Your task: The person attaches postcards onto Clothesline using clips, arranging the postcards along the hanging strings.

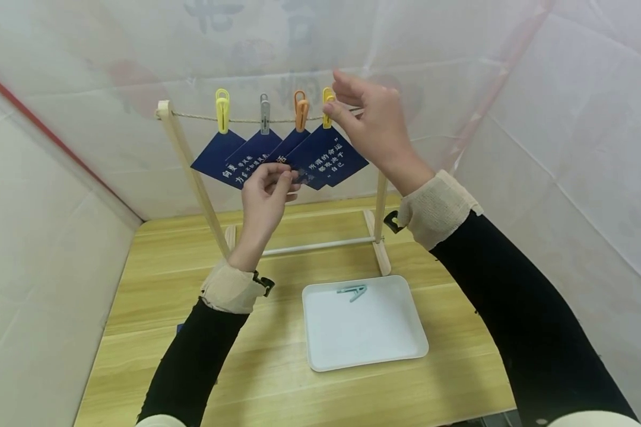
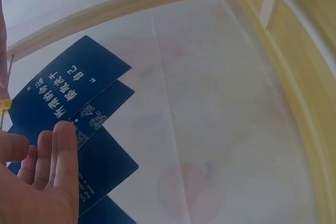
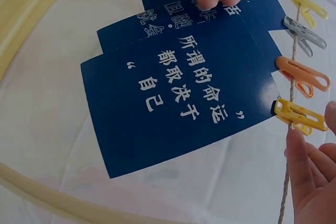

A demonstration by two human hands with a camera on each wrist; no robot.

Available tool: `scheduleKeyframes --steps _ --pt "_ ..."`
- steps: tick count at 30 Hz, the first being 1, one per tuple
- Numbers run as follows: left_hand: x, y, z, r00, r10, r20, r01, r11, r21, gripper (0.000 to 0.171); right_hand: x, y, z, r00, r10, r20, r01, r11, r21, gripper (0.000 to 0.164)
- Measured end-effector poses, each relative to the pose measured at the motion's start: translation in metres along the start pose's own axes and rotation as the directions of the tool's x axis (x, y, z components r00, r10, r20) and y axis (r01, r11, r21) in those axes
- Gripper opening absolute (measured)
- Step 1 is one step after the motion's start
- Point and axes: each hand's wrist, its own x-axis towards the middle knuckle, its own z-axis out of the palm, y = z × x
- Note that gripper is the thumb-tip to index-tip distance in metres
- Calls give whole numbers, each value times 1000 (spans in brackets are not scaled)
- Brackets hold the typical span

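Four dark blue cards with white writing hang by one corner from a string, overlapping; the rightmost card [image 1: 333, 155] lies in front. A yellow clothespin [image 3: 299, 115] holds it at the top. My right hand [image 1: 376, 112] is at this clothespin, thumb and fingers spread around its upper end, not squeezing it. My left hand [image 1: 267, 193] is in front of the cards' lower parts, its fingers [image 2: 64, 150] fairly straight and overlapping them. An orange clothespin [image 1: 301, 112], a grey clothespin [image 1: 265, 112] and a lighter yellow clothespin [image 1: 222, 112] hold the other cards.
The string [image 1: 194, 116] runs between the posts of a wooden stand [image 1: 184, 160] with a white lower bar [image 1: 320, 245]. A white tray [image 1: 363, 332] on the wooden table [image 1: 267, 379] carries a teal clothespin [image 1: 357, 292]. A dark blue edge [image 1: 179, 328] shows beside my left sleeve.
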Motion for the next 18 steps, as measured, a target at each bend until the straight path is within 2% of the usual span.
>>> scheduleKeyframes --steps 5,8,11,14,16,18 --pt "-4 -1 -9 999 38 -3 -38 999 11 22 -7 3 -3 997 -21 -78 26 997 71 49" --pt "-10 0 -16 998 61 0 -61 997 48 24 -15 0 -8 984 -86 -155 99 993 72 46" --pt "-17 1 -26 997 82 -8 -81 992 94 24 -27 -6 -13 947 -197 -254 217 974 56 40" --pt "-27 1 -37 995 98 -24 -94 986 138 23 -40 -10 -17 887 -315 -339 343 939 26 34" --pt "-35 0 -45 993 110 -32 -103 980 171 22 -49 -8 -17 855 -360 -373 395 919 18 32" --pt "-44 -3 -53 992 122 -30 -113 972 204 20 -60 -1 -15 842 -387 -375 422 906 12 32"
